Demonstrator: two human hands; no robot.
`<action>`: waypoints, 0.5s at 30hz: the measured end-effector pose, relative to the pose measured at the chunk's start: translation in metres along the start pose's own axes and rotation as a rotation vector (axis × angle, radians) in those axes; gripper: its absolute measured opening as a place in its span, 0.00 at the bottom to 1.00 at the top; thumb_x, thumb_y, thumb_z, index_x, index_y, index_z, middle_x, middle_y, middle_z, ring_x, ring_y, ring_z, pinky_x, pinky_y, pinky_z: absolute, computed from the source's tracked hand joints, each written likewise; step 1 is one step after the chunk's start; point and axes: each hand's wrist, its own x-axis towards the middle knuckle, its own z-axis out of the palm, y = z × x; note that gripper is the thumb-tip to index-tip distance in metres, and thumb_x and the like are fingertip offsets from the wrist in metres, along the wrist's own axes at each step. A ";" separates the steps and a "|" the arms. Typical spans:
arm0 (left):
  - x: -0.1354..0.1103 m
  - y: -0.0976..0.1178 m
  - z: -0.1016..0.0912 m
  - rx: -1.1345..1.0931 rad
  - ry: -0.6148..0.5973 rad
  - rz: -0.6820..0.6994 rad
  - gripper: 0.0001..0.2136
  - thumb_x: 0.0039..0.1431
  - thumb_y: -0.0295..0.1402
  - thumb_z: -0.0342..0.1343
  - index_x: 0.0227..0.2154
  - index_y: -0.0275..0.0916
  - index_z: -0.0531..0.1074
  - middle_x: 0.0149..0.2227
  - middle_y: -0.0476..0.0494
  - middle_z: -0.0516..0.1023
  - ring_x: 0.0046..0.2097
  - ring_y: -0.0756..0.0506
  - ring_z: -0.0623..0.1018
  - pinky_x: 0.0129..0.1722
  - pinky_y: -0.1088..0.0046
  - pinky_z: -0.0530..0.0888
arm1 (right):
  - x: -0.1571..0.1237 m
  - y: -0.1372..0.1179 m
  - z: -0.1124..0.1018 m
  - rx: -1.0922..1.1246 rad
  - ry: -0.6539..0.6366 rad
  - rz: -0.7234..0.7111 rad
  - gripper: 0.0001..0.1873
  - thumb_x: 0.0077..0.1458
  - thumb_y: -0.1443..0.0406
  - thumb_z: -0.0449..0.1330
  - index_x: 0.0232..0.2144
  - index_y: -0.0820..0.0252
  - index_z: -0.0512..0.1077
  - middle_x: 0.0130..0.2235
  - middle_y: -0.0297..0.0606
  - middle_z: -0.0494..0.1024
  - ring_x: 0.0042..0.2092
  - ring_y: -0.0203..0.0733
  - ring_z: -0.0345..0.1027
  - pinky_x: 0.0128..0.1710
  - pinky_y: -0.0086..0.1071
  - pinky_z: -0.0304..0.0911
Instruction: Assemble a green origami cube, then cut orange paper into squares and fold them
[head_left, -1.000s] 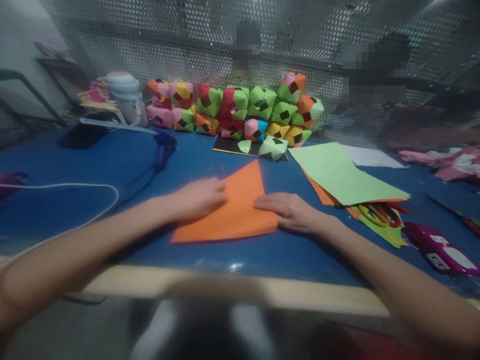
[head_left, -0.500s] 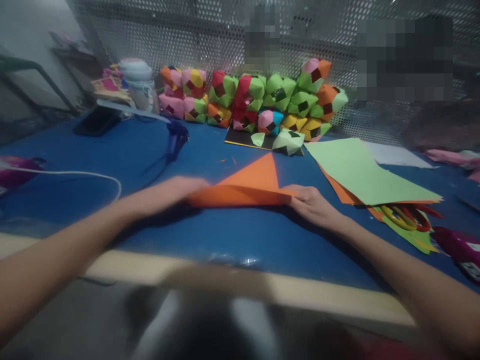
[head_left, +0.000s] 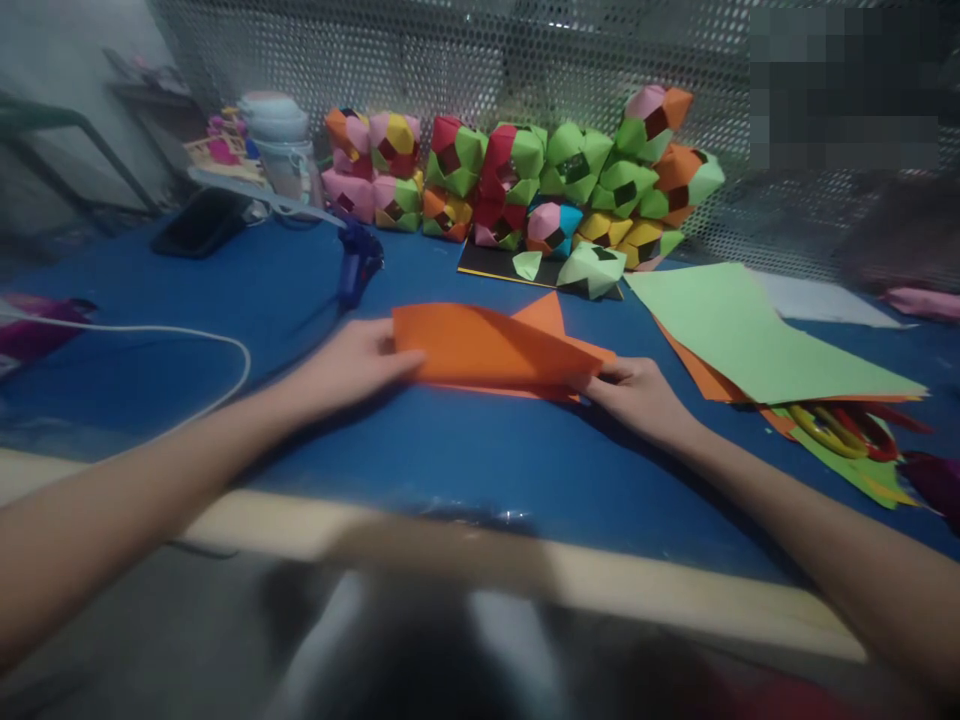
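Note:
A sheet of orange paper (head_left: 480,345), partly folded over, spans the space between my two hands just above the blue tabletop (head_left: 450,450). My left hand (head_left: 367,355) pinches its left end, thumb in front and the other fingers hidden behind the paper. At the right end, my right hand (head_left: 634,395) grips the paper's corner between thumb and fingers. A pointed orange flap sticks up behind the folded front layer. Beyond the left hand lies a blue glue gun (head_left: 356,265) with a clear glue stick in it.
Folded paper blocks (head_left: 510,170) in many colours stand stacked along the back. Green paper sheets (head_left: 757,335) lie over orange ones at right, with scissors handles (head_left: 832,430) below. A phone (head_left: 202,222), a pale bottle (head_left: 281,150) and a white cable (head_left: 180,330) are at left.
My left hand has moved up and away, lifting the left end of the orange paper. Its folded front layer now stands taller and hides more of the pointed flap. My right hand keeps its grip.

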 end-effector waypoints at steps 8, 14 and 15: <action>-0.001 -0.002 0.002 0.025 0.017 0.048 0.09 0.52 0.37 0.56 0.30 0.37 0.75 0.28 0.47 0.78 0.36 0.45 0.78 0.43 0.67 0.75 | 0.001 0.012 0.003 -0.085 -0.007 -0.114 0.24 0.54 0.51 0.56 0.13 0.57 0.61 0.19 0.35 0.65 0.28 0.40 0.58 0.29 0.35 0.56; 0.000 0.000 0.001 0.006 0.004 0.060 0.14 0.50 0.35 0.56 0.39 0.36 0.75 0.38 0.44 0.81 0.42 0.43 0.79 0.43 0.66 0.75 | 0.000 0.006 0.002 -0.077 -0.026 -0.070 0.24 0.53 0.50 0.57 0.13 0.57 0.63 0.21 0.36 0.66 0.27 0.40 0.58 0.28 0.35 0.55; 0.001 -0.001 0.001 0.020 0.023 0.050 0.14 0.49 0.35 0.57 0.39 0.37 0.75 0.39 0.44 0.81 0.42 0.43 0.79 0.43 0.66 0.75 | 0.000 0.004 0.002 -0.056 -0.027 -0.049 0.24 0.53 0.50 0.57 0.14 0.57 0.64 0.21 0.36 0.67 0.27 0.40 0.59 0.27 0.35 0.55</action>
